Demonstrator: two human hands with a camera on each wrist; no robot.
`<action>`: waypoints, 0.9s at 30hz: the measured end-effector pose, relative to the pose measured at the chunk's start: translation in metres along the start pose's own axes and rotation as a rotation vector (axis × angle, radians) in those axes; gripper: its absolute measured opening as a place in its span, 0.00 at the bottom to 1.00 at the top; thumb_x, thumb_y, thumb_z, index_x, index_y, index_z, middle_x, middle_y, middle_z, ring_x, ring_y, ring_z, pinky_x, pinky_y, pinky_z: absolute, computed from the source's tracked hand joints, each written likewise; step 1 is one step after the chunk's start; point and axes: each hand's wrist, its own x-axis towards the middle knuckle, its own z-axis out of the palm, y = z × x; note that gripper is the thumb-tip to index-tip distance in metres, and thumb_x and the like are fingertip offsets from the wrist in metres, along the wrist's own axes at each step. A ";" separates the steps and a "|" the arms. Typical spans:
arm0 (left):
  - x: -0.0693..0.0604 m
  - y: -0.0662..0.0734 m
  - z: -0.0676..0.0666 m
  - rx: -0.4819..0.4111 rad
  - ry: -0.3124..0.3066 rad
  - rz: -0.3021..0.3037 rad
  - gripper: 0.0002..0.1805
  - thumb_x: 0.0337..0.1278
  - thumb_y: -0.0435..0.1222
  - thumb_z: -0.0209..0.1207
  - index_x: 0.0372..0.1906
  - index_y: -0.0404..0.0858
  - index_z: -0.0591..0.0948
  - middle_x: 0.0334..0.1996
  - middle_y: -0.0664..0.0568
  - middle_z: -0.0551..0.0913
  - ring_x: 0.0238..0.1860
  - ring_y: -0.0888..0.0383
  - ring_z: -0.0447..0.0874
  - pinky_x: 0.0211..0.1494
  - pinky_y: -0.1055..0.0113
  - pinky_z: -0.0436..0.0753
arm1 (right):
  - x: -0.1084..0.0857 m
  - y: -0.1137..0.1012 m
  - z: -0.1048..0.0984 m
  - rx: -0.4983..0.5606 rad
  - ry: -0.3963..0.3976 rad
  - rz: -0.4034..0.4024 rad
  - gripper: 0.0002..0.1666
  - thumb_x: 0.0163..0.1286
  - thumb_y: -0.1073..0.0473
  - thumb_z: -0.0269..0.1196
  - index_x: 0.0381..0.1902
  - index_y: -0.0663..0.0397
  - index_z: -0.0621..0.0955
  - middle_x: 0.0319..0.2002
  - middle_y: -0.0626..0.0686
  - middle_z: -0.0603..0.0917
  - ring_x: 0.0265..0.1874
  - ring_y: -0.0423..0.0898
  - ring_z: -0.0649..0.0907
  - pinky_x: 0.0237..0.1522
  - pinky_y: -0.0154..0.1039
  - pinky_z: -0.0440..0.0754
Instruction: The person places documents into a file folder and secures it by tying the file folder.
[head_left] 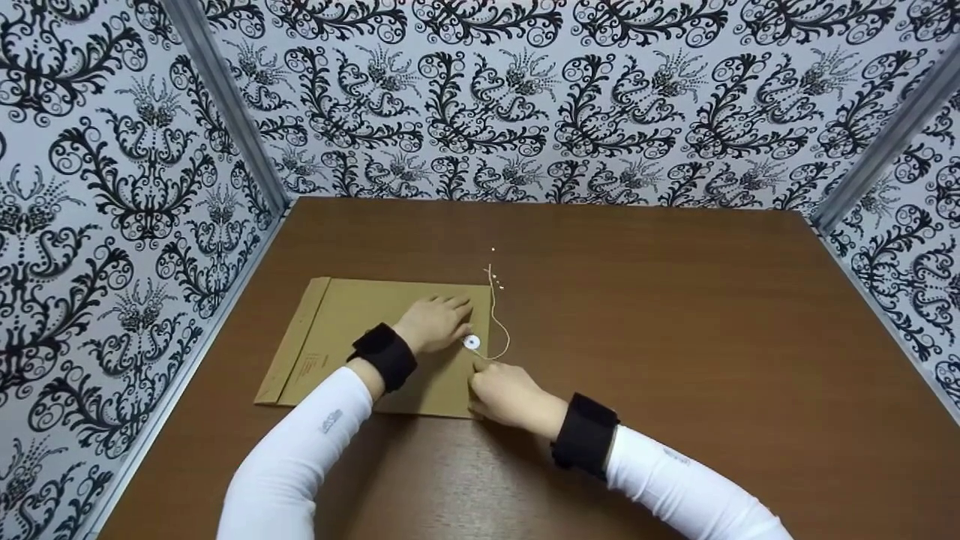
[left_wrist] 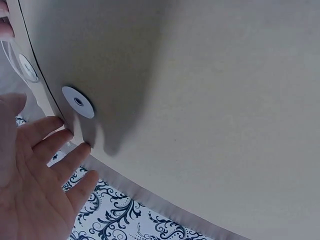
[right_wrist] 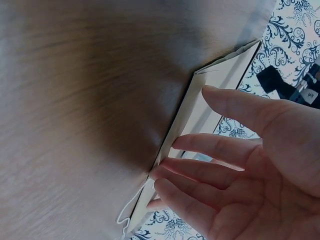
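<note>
A brown string-tie envelope (head_left: 397,300) lies on the table. Near its right edge is a white button (head_left: 472,342), with a pale string (head_left: 507,341) trailing onto the table. The left wrist view shows two buttons: one on the body (left_wrist: 78,102), the other on the folded flap (left_wrist: 28,67). My left hand (head_left: 433,324) rests on the envelope beside the button, fingers extended, with fingertips around the flap edge. At the right edge, below the button, my right hand (head_left: 510,394) touches the flap; its fingers (right_wrist: 200,172) look nearly straight in the right wrist view.
Small white bits (head_left: 496,277) lie by the string's far end. The brown table (head_left: 675,315) extends to the right of the envelope. Patterned panels (head_left: 525,97) with grey metal corner posts (head_left: 232,97) enclose the table at the back and sides.
</note>
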 end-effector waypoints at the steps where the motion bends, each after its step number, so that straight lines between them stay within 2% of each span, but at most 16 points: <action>1: 0.002 -0.001 0.000 0.002 0.000 -0.003 0.30 0.80 0.47 0.46 0.76 0.34 0.68 0.78 0.42 0.66 0.78 0.42 0.67 0.81 0.46 0.65 | 0.000 0.000 0.000 -0.006 0.000 -0.003 0.12 0.61 0.55 0.74 0.26 0.57 0.84 0.40 0.54 0.84 0.35 0.53 0.88 0.32 0.47 0.88; 8: 0.014 -0.008 0.000 0.044 0.009 -0.018 0.31 0.79 0.47 0.49 0.76 0.34 0.67 0.78 0.42 0.67 0.76 0.41 0.69 0.80 0.46 0.67 | -0.002 -0.002 -0.002 -0.017 -0.005 -0.003 0.13 0.61 0.54 0.74 0.28 0.58 0.85 0.45 0.55 0.84 0.39 0.53 0.88 0.35 0.47 0.89; 11: 0.017 -0.011 0.000 0.034 0.020 -0.017 0.31 0.78 0.47 0.51 0.76 0.34 0.67 0.78 0.43 0.66 0.77 0.41 0.67 0.80 0.45 0.66 | -0.002 -0.002 -0.002 -0.013 -0.016 0.004 0.15 0.61 0.52 0.74 0.28 0.58 0.85 0.47 0.56 0.84 0.41 0.54 0.88 0.35 0.48 0.89; 13: 0.017 -0.013 -0.001 0.023 0.024 -0.017 0.32 0.77 0.48 0.52 0.76 0.35 0.67 0.79 0.43 0.65 0.78 0.41 0.66 0.80 0.43 0.66 | -0.001 0.001 0.004 -0.020 -0.005 -0.006 0.15 0.62 0.50 0.73 0.28 0.57 0.85 0.47 0.57 0.84 0.41 0.54 0.88 0.34 0.49 0.88; 19: 0.017 -0.017 0.000 -0.007 0.020 -0.008 0.33 0.77 0.48 0.52 0.77 0.35 0.66 0.80 0.43 0.63 0.79 0.40 0.64 0.81 0.43 0.64 | 0.001 0.002 0.002 -0.032 -0.005 -0.006 0.15 0.60 0.52 0.72 0.23 0.55 0.82 0.42 0.56 0.84 0.38 0.54 0.87 0.32 0.49 0.87; 20: 0.017 -0.017 0.001 -0.012 0.019 -0.007 0.33 0.77 0.48 0.52 0.77 0.35 0.65 0.80 0.43 0.63 0.79 0.40 0.64 0.81 0.44 0.64 | 0.000 0.000 -0.005 -0.026 -0.027 0.009 0.15 0.60 0.52 0.72 0.22 0.55 0.81 0.44 0.57 0.86 0.39 0.54 0.88 0.33 0.49 0.88; 23: 0.017 -0.018 0.002 -0.023 0.015 -0.010 0.33 0.78 0.47 0.51 0.77 0.34 0.65 0.80 0.42 0.63 0.79 0.40 0.63 0.81 0.46 0.64 | -0.001 0.001 -0.007 -0.029 -0.050 0.026 0.16 0.61 0.53 0.72 0.20 0.55 0.80 0.46 0.58 0.87 0.40 0.55 0.88 0.33 0.50 0.88; 27: 0.017 -0.018 0.002 -0.035 0.005 -0.022 0.33 0.78 0.47 0.51 0.78 0.35 0.64 0.80 0.43 0.63 0.79 0.41 0.63 0.81 0.45 0.65 | -0.003 0.004 -0.009 -0.031 -0.061 0.062 0.16 0.61 0.53 0.71 0.20 0.55 0.81 0.44 0.57 0.87 0.39 0.56 0.88 0.33 0.51 0.88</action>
